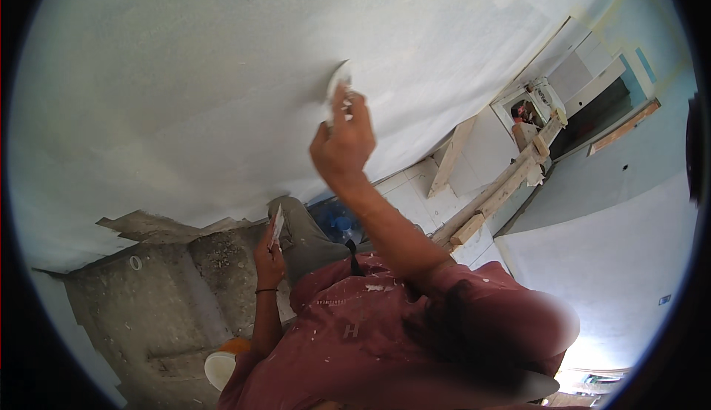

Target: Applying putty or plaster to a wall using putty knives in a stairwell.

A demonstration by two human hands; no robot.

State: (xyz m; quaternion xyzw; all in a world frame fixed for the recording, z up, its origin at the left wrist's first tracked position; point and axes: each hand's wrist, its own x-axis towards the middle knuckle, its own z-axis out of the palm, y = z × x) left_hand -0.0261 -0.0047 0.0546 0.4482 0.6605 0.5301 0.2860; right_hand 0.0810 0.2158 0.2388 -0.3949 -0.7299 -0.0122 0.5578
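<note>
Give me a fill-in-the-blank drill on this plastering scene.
1. The person's raised hand presses a putty knife against the ____ wall.
2. A second blade sits in the person's ____ hand.
3. The person's paint-spattered shirt is ____.
Missing words: white; lower; red.

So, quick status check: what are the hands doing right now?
Right hand raised, pressing a putty knife against the white wall. Left hand low, gripping a second blade. White bucket below; nothing blocks the stroke.
</note>
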